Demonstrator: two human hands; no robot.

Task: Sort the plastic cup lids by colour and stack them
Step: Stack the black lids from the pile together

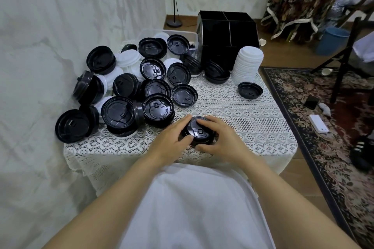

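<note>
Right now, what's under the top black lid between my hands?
It tops a short black lid stack on the lace tablecloth. Your left hand and right hand hold its sides, hiding how many lids.

On the bench (242, 119), a heap of lids (131, 91) fills the left side, a tub (190, 35) behind it. A divided box (226, 34) stands at the rear; a tall stack of lids (248, 64) stands before its right corner, with a single lid (250, 90) in front of that. Near the front edge, a short stack of lids (199, 132) sits gripped between the left hand (172, 137) and the right hand (220, 137).

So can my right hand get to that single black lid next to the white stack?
Probably yes: only bare lace tablecloth lies between the right hand and the single black lid, though that hand grips the front black lids.
</note>
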